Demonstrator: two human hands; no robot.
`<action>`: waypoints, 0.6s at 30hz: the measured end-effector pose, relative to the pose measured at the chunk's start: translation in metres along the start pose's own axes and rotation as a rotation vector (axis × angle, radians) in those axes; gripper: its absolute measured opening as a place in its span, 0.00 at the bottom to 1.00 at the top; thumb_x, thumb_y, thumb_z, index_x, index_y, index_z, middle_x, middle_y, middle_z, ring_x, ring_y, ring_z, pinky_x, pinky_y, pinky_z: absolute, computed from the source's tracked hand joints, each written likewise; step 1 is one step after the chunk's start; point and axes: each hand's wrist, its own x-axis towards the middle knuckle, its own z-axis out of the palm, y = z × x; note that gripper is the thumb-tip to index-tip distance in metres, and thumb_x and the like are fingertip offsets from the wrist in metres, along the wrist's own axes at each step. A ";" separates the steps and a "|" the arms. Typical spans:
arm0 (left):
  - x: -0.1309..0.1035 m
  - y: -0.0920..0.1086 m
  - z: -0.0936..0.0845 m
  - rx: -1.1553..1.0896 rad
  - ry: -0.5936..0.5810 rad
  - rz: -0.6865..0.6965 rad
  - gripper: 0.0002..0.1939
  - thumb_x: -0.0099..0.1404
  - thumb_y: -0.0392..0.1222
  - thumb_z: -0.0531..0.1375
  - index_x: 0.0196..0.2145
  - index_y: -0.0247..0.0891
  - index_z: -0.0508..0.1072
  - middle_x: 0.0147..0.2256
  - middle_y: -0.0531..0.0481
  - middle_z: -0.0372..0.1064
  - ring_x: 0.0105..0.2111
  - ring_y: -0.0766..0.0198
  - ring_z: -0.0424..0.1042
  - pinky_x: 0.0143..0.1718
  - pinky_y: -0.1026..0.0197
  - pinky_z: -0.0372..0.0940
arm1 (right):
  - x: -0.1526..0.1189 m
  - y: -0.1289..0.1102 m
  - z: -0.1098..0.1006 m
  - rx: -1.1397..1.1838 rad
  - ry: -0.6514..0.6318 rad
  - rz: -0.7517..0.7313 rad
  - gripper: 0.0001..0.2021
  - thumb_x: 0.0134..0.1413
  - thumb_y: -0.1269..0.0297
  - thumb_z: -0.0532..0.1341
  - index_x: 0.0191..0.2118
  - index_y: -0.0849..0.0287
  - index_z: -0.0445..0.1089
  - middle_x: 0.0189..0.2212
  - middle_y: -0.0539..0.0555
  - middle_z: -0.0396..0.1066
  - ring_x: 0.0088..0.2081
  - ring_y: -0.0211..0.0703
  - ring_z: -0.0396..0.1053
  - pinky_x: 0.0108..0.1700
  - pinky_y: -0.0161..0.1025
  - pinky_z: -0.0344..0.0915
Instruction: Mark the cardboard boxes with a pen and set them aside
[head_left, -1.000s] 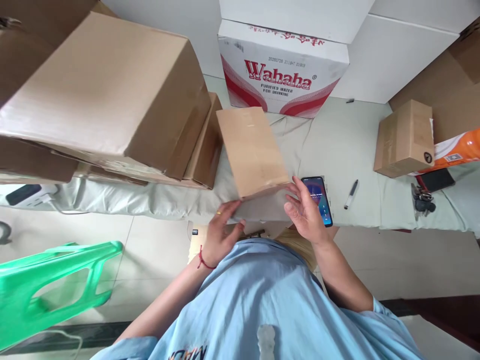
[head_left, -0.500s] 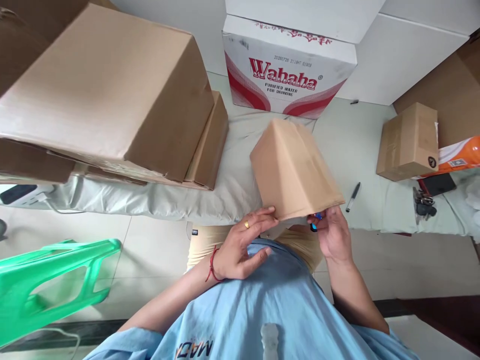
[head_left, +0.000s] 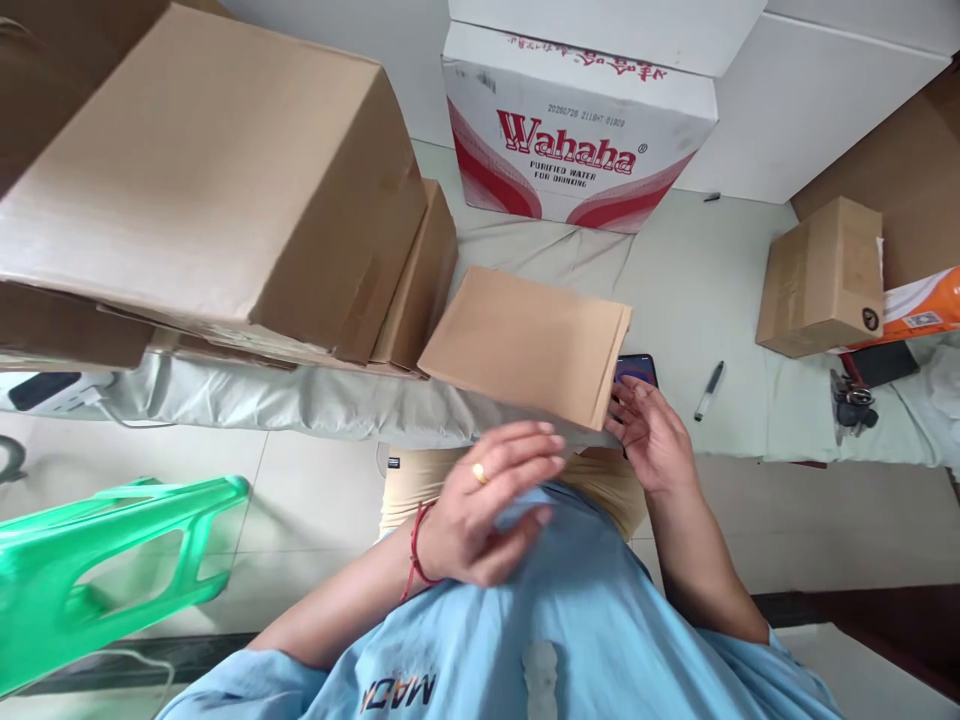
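A plain brown cardboard box [head_left: 525, 340] is by the cloth-covered table's front edge, a broad face up and a narrow lip along its right side. My left hand [head_left: 487, 500], slightly blurred, hovers below the box's front edge, holding nothing, thumb and fingers apart. At the right end of the box is my right hand [head_left: 651, 430], its fingers loosely curled and spread; whether the fingertips touch the cardboard I cannot tell. A phone [head_left: 637, 368] with a lit screen lies behind those fingers, partly hidden by them.
Large cartons [head_left: 315, 210] are stacked at left. A white and red water carton [head_left: 570, 140] stands at the back. To the right are a pen [head_left: 709, 390], a small taped box [head_left: 821, 278] and keys [head_left: 853, 405]. A green stool [head_left: 127, 560] stands on the floor.
The box has tipped over to the left and now shows a broad face upward. Both hands have come away from its lower edge, and the phone is more visible.
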 end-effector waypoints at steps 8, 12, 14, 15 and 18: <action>-0.060 -0.064 0.004 0.051 0.563 -0.720 0.27 0.76 0.47 0.64 0.69 0.48 0.67 0.69 0.40 0.64 0.70 0.48 0.67 0.67 0.43 0.72 | -0.018 -0.002 0.003 -0.297 -0.148 -0.150 0.28 0.62 0.35 0.69 0.58 0.49 0.79 0.60 0.58 0.80 0.61 0.57 0.78 0.51 0.50 0.82; -0.065 -0.086 0.001 -0.144 0.348 -0.796 0.37 0.71 0.51 0.66 0.74 0.47 0.64 0.74 0.39 0.63 0.74 0.43 0.65 0.74 0.39 0.64 | -0.017 0.007 0.012 -0.392 -0.125 -0.203 0.27 0.61 0.37 0.70 0.58 0.49 0.79 0.57 0.56 0.82 0.60 0.56 0.79 0.56 0.50 0.80; -0.060 -0.080 -0.005 -0.190 0.319 -0.755 0.38 0.71 0.52 0.67 0.75 0.48 0.65 0.75 0.40 0.63 0.74 0.42 0.64 0.72 0.39 0.66 | -0.014 0.010 0.011 -0.397 -0.088 -0.221 0.26 0.63 0.38 0.69 0.58 0.49 0.79 0.56 0.55 0.83 0.60 0.55 0.79 0.56 0.50 0.80; -0.056 -0.072 -0.009 -0.181 0.313 -0.712 0.37 0.72 0.51 0.67 0.75 0.50 0.65 0.75 0.41 0.62 0.75 0.42 0.62 0.72 0.39 0.67 | -0.013 0.011 0.008 -0.378 -0.054 -0.220 0.25 0.63 0.38 0.68 0.56 0.50 0.79 0.55 0.55 0.83 0.59 0.55 0.79 0.54 0.49 0.80; -0.044 -0.040 -0.020 -0.061 0.232 -0.509 0.32 0.75 0.46 0.65 0.74 0.55 0.67 0.73 0.45 0.65 0.76 0.44 0.60 0.75 0.37 0.62 | -0.006 0.013 -0.006 -0.252 0.088 -0.175 0.22 0.58 0.40 0.71 0.48 0.50 0.80 0.52 0.54 0.83 0.52 0.54 0.81 0.44 0.47 0.82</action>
